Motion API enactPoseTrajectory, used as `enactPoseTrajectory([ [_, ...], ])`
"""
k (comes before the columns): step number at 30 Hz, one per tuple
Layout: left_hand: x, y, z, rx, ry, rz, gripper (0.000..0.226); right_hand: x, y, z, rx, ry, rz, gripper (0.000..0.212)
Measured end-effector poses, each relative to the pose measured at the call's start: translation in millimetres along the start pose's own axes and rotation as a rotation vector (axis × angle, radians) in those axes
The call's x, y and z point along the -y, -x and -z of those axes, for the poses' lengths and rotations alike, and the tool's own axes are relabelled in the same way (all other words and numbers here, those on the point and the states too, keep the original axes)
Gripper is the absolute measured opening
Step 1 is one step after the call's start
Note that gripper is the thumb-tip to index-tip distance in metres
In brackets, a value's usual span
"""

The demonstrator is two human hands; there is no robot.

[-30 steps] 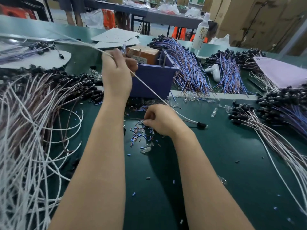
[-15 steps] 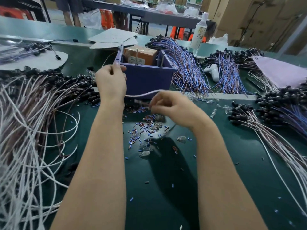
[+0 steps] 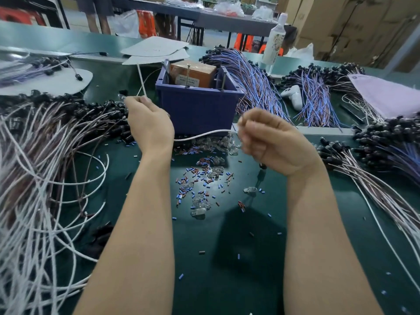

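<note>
— Where's the white cable (image 3: 204, 133)?
— Strung between both hands, just in front of the purple bin (image 3: 197, 110). The left hand (image 3: 150, 123) is curled round it.
— And the right hand (image 3: 275, 142)?
— Fingers curled, seemingly pinching the cable's end, though it's blurred there.

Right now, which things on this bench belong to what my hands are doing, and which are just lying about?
In use: left hand, right hand, both holding the white cable; clear bulbs heaped beneath it.
Lying about: blue bin, cardboard box inside it, white bottle, purple wire bundles, white controller.
</note>
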State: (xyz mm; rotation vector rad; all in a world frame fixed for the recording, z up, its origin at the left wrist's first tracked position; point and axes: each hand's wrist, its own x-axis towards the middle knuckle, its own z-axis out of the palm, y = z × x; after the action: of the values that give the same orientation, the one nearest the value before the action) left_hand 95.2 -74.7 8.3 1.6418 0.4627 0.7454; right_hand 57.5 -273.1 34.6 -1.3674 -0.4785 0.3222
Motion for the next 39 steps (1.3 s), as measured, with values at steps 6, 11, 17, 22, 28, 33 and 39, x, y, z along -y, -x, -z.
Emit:
enactPoseTrajectory([
  [6, -0.6, 7.3, -6.1, 0.127, -0.142, -0.225, 0.022, -18.8, -42.5, -16.9, -0.846, 0.303, 0.114, 0.008],
  [11, 2.5, 11.4, -9.7, 0.208, -0.228, -0.24, 0.02, -29.1, -58.9, -28.5, -0.928, 0.52, 0.108, 0.008],
  [17, 2.4, 13.4, -11.4, 0.227, -0.193, -0.244, 0.019, -28.9, -71.0, -33.8, -0.874, 0.574, 0.129, 0.024],
  [22, 3.6, 14.1, -11.8, 0.245, -0.186, -0.257, 0.017, -29.9, -74.4, -33.5, -0.861, 0.546, 0.131, 0.023],
  [28, 0.6, 16.4, -10.4, 0.275, -0.176, -0.308, 0.014, -32.6, -73.4, -32.5, -0.852, 0.522, 0.133, 0.024],
  [33, 0.3, 19.2, -9.9, 0.307, -0.166, -0.333, 0.014, -32.8, -73.5, -32.5, -0.845, 0.515, 0.137, 0.023],
  [39, 0.7, 18.6, -9.7, 0.305, -0.167, -0.334, 0.014, -32.2, -73.0, -33.1, -0.833, 0.497, 0.135, 0.023],
])
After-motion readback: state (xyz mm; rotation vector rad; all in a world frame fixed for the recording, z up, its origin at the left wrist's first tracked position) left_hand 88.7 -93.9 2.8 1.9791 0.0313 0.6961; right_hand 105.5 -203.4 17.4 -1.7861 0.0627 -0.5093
